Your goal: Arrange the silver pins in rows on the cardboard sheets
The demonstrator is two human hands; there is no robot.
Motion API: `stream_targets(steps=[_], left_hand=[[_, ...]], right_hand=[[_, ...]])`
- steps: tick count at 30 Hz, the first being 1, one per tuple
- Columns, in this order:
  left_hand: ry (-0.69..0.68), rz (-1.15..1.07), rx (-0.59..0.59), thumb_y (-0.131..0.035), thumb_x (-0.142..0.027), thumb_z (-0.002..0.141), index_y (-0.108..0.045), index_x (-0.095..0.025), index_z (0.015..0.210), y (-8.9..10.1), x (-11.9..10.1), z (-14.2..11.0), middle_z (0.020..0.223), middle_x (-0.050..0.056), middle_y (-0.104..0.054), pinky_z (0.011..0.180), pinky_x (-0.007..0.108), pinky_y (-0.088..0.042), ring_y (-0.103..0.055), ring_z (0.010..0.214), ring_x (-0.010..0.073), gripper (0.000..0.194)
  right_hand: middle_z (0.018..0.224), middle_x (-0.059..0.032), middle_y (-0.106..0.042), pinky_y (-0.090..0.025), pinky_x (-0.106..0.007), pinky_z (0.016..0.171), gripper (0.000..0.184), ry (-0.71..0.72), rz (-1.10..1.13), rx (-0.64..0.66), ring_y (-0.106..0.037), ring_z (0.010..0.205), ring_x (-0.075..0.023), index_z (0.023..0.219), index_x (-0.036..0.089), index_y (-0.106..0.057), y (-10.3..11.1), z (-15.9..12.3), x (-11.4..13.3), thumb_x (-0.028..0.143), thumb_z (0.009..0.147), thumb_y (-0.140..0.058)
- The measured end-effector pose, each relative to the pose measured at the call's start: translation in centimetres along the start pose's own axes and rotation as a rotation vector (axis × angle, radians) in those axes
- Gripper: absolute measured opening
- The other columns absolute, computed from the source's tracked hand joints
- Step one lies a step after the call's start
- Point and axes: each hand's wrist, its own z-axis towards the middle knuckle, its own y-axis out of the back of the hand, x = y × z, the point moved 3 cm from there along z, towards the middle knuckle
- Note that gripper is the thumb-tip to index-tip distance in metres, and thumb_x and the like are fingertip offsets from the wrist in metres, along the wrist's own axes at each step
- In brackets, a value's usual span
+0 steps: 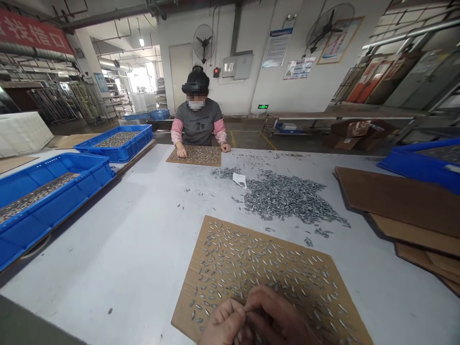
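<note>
A brown cardboard sheet [201, 268] lies in front of me, covered with several small silver metal pieces [258, 261] spread out in rows. My left hand [223, 326] and my right hand [276, 318] meet at its near edge, fingers curled and pinched together; what they hold is too small to make out. A large loose heap of the same metal pieces [287, 196] sits on the grey table [136, 239] just beyond the sheet.
Across the table a person [199, 120] works over another cardboard sheet [196, 155] of pieces. Blue crates [82, 179] holding metal pieces stand at the left, another blue crate [424, 165] at far right. Stacked cardboard sheets [402, 196] lie to the right.
</note>
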Motion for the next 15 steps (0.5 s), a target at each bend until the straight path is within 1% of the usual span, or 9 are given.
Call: stream_targets(steps=[4, 7, 10, 12, 13, 15], left_hand=[[-0.033, 0.022, -0.012, -0.084, -0.068, 0.075, -0.049, -0.021, 0.077, -0.6, -0.8, -0.4, 0.048, -0.008, -0.046, 0.048, 0.026, -0.015, -0.03, 0.041, 0.0046, 0.059], [-0.043, 0.019, -0.048, -0.085, -0.068, 0.073, -0.05, -0.02, 0.079, -0.6, -0.9, -0.4, 0.05, -0.008, -0.046, 0.048, 0.026, -0.015, -0.03, 0.043, 0.0045, 0.059], [-0.002, 0.006, -0.091, -0.085, -0.069, 0.072, -0.049, -0.021, 0.078, -0.4, -0.7, -0.3, 0.05, -0.008, -0.045, 0.049, 0.027, -0.013, -0.029, 0.043, 0.005, 0.06], [0.015, -0.001, -0.104, -0.087, -0.07, 0.069, -0.049, -0.021, 0.075, -0.2, -0.5, -0.2, 0.05, -0.008, -0.045, 0.049, 0.027, -0.013, -0.028, 0.043, 0.0054, 0.062], [0.015, -0.004, -0.103, -0.088, -0.07, 0.067, -0.05, -0.021, 0.073, -0.1, -0.4, -0.2, 0.051, -0.007, -0.045, 0.05, 0.027, -0.014, -0.029, 0.043, 0.0056, 0.062], [0.014, -0.004, -0.097, -0.089, -0.071, 0.063, -0.053, -0.02, 0.071, 0.2, -0.3, -0.1, 0.05, -0.006, -0.046, 0.051, 0.028, -0.017, -0.031, 0.045, 0.0066, 0.063]], right_hand=[[0.081, 0.0007, -0.07, -0.051, -0.028, 0.068, 0.026, -0.063, -0.058, 0.005, -0.064, 0.072, -0.0164, 0.087, 0.027, -0.066, -0.3, -0.5, -0.7, 0.043, 0.101, -0.051], [0.079, 0.0006, -0.069, -0.049, -0.028, 0.067, 0.025, -0.074, -0.12, -0.011, -0.063, 0.071, -0.0165, 0.086, 0.026, -0.065, 0.1, 0.8, -1.0, 0.038, 0.101, -0.049], [0.08, -0.0012, -0.066, -0.046, -0.03, 0.068, 0.027, -0.098, -0.224, -0.056, -0.061, 0.073, -0.0175, 0.082, 0.025, -0.061, 1.2, 4.5, -2.2, 0.034, 0.101, -0.044], [0.088, -0.0042, -0.066, -0.046, -0.032, 0.074, 0.025, -0.07, -0.307, -0.068, -0.061, 0.081, -0.0194, 0.084, 0.024, -0.061, 1.8, 7.8, -3.6, 0.03, 0.1, -0.044], [0.091, -0.0054, -0.066, -0.046, -0.033, 0.077, 0.023, -0.047, -0.341, -0.057, -0.061, 0.084, -0.0201, 0.086, 0.023, -0.061, 1.9, 9.5, -4.5, 0.028, 0.1, -0.043], [0.093, -0.0068, -0.064, -0.045, -0.032, 0.078, 0.023, -0.017, -0.419, 0.001, -0.059, 0.087, -0.0206, 0.088, 0.022, -0.06, 1.5, 12.6, -6.3, 0.024, 0.1, -0.042]])
